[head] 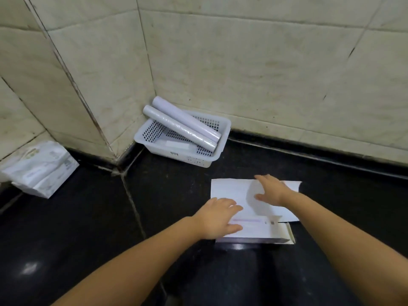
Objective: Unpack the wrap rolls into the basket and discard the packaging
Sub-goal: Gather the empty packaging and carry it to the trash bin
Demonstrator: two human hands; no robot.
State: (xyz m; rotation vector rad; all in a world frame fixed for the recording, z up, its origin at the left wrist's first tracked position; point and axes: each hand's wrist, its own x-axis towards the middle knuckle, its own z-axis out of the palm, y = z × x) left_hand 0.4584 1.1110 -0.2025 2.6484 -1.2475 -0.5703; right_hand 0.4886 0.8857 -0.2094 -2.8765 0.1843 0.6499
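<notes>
White box (pixel 254 230) under both hands (pixel 217 219), dark counter (pixel 88 228) around

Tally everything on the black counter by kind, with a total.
Wrap rolls: 2, both lying in the basket
Basket: 1
Flattened white box: 1, under both hands
White bag: 1, at the left wall
Total: 5

Two rolls (pixel 183 125) in basket (pixel 218 149), behind flattened box (pixel 254 230).
</notes>
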